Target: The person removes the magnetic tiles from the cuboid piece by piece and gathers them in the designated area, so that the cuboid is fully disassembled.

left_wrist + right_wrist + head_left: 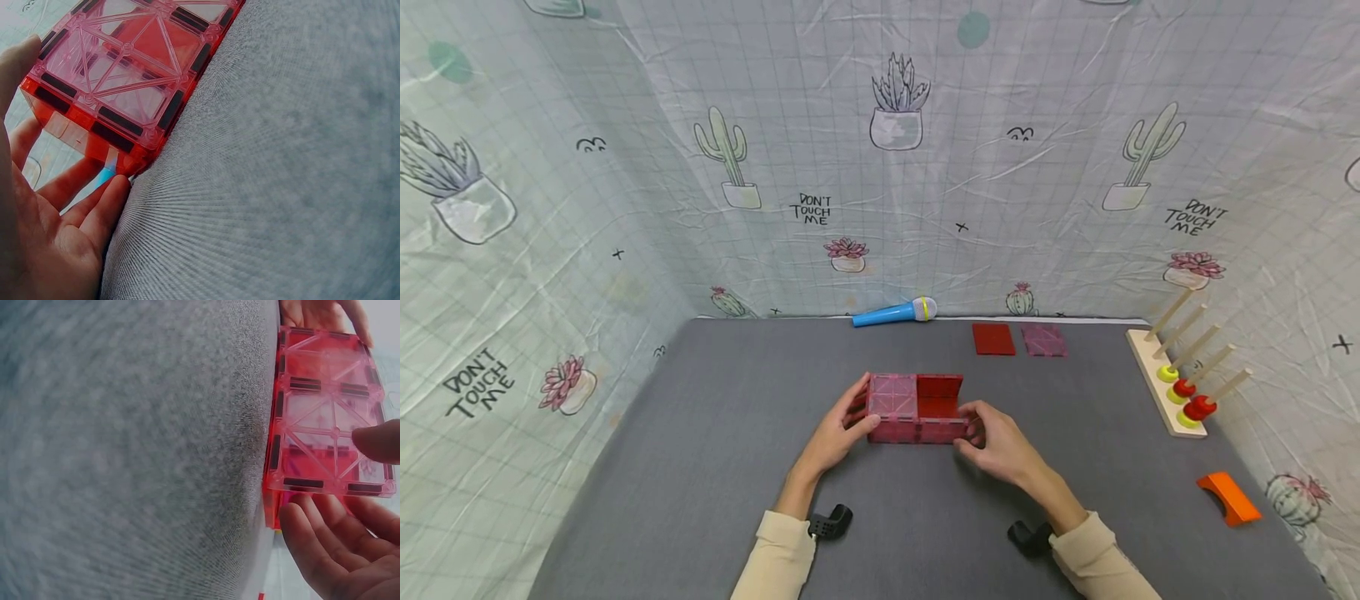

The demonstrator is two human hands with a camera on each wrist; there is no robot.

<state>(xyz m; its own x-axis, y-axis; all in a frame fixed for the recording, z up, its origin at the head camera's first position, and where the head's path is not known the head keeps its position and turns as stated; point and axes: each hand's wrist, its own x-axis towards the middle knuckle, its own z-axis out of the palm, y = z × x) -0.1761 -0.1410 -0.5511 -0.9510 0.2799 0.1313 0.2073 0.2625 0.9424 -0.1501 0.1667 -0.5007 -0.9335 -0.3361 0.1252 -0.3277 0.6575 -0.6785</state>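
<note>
A translucent red-pink box of magnetic tiles (892, 429) sits on the grey table. A pink tile (892, 396) covers the left half of its top. The right half is uncovered, with a red tile (942, 385) upright at its back. My left hand (838, 429) grips the left end, thumb at the front corner and fingers along the end, as the left wrist view also shows. With my right hand (1002, 446) I hold the right end; in the right wrist view the thumb (378, 442) lies against the front tile and the fingers (319, 540) curl at the end.
Behind the box lie a blue toy microphone (887, 313), a loose red tile (993, 339) and a loose pink tile (1043, 339). To the right are a wooden peg board (1157, 367) with yellow and red rings and an orange arch block (1229, 498). Printed cloth surrounds the table.
</note>
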